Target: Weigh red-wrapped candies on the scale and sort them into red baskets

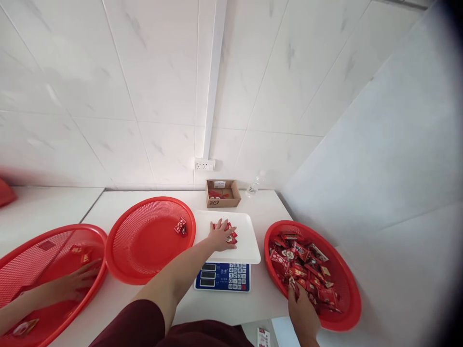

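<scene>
My left hand (pixel 219 237) lies with fingers spread over several small red packets (pixel 231 237) on the white weighing pan (pixel 248 246). The pan belongs to a digital scale with a blue keypad panel (pixel 222 277), partly behind my forearm. At the right, my right hand (pixel 303 308) reaches over the near rim of a red plastic basket (pixel 350 315), pinching a small red packet (pixel 293 285) between thumb and fingers. Many red snack packets (pixel 302 255) are piled in that basket.
Left of the scale, a red basket (pixel 144 241) holds a few packets (pixel 181 226). Farther left, another person's hand (pixel 79 282) is inside another red basket (pixel 90 231). A small cardboard box (pixel 224 201) and a clear bottle (pixel 253 187) stand by the tiled wall.
</scene>
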Available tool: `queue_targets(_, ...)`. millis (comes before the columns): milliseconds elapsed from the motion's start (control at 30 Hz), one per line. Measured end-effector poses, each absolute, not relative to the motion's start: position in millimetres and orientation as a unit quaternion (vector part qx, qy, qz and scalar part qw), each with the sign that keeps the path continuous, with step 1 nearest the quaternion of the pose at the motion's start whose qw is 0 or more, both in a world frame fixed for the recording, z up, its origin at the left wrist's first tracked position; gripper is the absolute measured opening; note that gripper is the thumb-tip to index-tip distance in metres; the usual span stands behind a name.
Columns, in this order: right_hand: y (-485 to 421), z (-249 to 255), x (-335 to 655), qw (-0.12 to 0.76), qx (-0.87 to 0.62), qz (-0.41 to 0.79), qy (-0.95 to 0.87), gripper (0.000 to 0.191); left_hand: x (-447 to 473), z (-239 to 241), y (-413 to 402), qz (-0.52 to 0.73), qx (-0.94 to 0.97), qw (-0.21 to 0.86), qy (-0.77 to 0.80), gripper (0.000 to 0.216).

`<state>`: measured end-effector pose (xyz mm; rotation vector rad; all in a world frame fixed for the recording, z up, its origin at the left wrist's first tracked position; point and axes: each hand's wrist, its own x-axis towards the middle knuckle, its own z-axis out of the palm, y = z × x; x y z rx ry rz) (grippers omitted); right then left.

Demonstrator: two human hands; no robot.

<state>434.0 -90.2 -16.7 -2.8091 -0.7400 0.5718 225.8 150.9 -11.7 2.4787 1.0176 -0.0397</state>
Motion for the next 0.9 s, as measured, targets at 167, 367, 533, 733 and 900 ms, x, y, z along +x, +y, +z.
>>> queue_targets(167, -91, -18, 435, 0.102, -0.944, 0.194, -0.247, 0.056, 235, -13, 143, 0.010, 0.909, 0.182, 0.375, 0.055)
queue_targets(367, -90, -16, 435, 0.097, -0.943, 0.199, -0.250, 0.056, 227, -9, 152, 0.031, 0.878, 0.208, 0.430, 0.032)
queue_targets(533, -91, -19, 438, 0.086, -0.942, 0.196, -0.260, 0.057, 199, 4, 155, 0.101, 0.833, 0.231, 0.493, 0.027)
queue_targets(733, -92, -16, 436, 0.082, -0.944, 0.182, -0.264, 0.057, 118, 16, 155, 0.184, 0.737, 0.215, 0.613, 0.041)
queue_targets(900, -90, -14, 435, 0.079, -0.945, 0.174, -0.267, 0.057, 75, 7, 152, 0.164, 0.686, 0.206, 0.678, 0.057)
